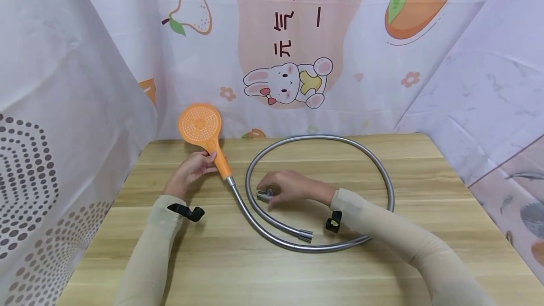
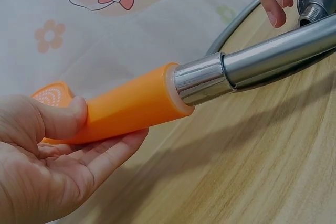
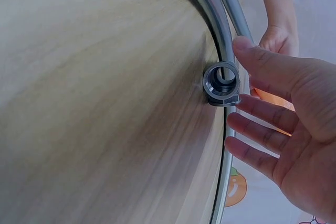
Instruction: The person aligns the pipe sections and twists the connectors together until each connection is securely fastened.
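Observation:
My left hand [image 1: 193, 170] holds an orange handheld shower head [image 1: 199, 125] by its handle [image 2: 131, 100], thumb on one side and fingers under it. The spray face is up and tilted off the table at the back left. A silver metal hose [image 1: 390, 178] is joined to the handle's lower end. A small metal tee fitting [image 1: 265, 196] with threaded openings lies inside the hose loop. Around it my right hand [image 1: 293, 186] hovers with fingers spread, thumb and fingertips right beside the fitting [image 3: 220, 83]; the left wrist view shows a gap between fingertips [image 2: 273, 18] and fitting.
The hose curves in a wide loop over the wooden table [image 1: 238, 273], its free end nut [image 1: 305, 235] lying near the front middle. My right forearm [image 1: 382, 230] crosses above the loop. A printed curtain [image 1: 204, 60] stands along the back and sides.

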Demonstrator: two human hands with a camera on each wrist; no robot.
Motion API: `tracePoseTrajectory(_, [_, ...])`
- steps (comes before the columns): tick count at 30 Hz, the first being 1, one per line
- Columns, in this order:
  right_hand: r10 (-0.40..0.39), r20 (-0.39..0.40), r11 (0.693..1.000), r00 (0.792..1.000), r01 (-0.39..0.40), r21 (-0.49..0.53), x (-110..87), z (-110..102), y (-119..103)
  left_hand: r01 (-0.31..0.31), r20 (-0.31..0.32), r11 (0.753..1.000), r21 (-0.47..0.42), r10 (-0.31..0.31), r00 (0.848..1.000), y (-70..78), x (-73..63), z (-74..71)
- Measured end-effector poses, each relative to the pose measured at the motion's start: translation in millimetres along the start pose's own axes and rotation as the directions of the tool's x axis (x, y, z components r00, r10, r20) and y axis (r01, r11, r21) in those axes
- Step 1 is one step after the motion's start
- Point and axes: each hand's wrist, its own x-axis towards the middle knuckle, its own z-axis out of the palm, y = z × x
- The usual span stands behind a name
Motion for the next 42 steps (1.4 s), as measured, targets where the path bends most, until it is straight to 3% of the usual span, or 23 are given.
tracePoseTrajectory(2, [-0.001,0.006,1.000,1.000,0.001,-0.004,0.4,1,0,-0.008,0.020,1.000,0.001,0.008,1.000,-2.0,-1.4,-0.5])
tracePoseTrajectory(3, [-0.003,0.008,1.000,1.000,0.003,-0.005,0.4,1,0,-0.025,0.058,0.999,-0.041,0.027,0.998,-9.2,3.8,-7.6])
tracePoseTrajectory(6, [-0.003,0.008,1.000,1.000,0.003,-0.009,-0.2,3,2,-0.026,0.075,0.999,-0.044,0.030,0.997,-11.4,2.3,-8.0])
tracePoseTrajectory(9, [0.001,0.002,1.000,1.000,-0.001,-0.005,-0.4,3,3,-0.007,0.035,1.000,-0.014,0.007,0.999,-10.8,3.4,-6.9])
tracePoseTrajectory(10, [0.002,0.001,1.000,1.000,-0.002,-0.005,-0.3,3,3,0.019,-0.008,0.999,0.036,-0.019,1.000,-4.2,-1.7,0.4])
tracePoseTrajectory(14, [0.001,0.006,1.000,1.000,-0.001,-0.006,-0.1,2,4,0.069,-0.063,0.998,0.011,-0.068,0.996,-1.3,1.1,2.0])
tracePoseTrajectory(17, [0.002,0.007,1.000,1.000,-0.002,-0.007,-0.2,1,4,0.082,-0.079,0.996,-0.037,-0.084,0.993,0.7,0.6,2.8])
tracePoseTrajectory(42, [0.011,0.025,1.000,1.000,-0.010,-0.020,1.0,4,6,0.121,-0.142,0.989,-0.089,-0.133,0.981,-9.1,-3.1,-3.2])
